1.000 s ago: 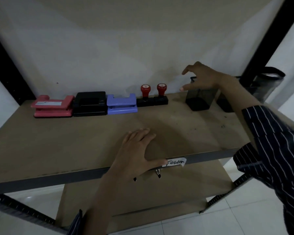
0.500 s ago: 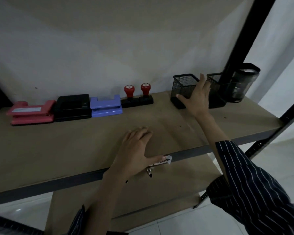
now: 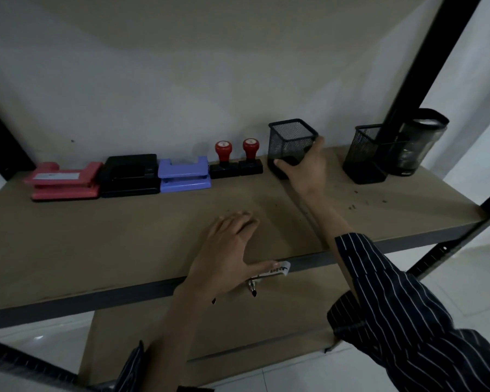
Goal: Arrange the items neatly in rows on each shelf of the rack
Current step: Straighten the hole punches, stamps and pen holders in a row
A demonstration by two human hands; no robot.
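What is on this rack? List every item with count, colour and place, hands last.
pink hole punch: 1, pink, back row, left end.
black hole punch: 1, black, beside it.
blue hole punch: 1, blue, next along.
stamps: 2, red on black bases, beside blue punch.
first mesh holder: 1, black, beside stamps.
second mesh holder: 1, black, by the post.
round cup: 1, dark, right end.
label: 1, white, shelf front edge.
left hand: 1, flat on shelf front.
right hand: 1, grips first mesh holder.
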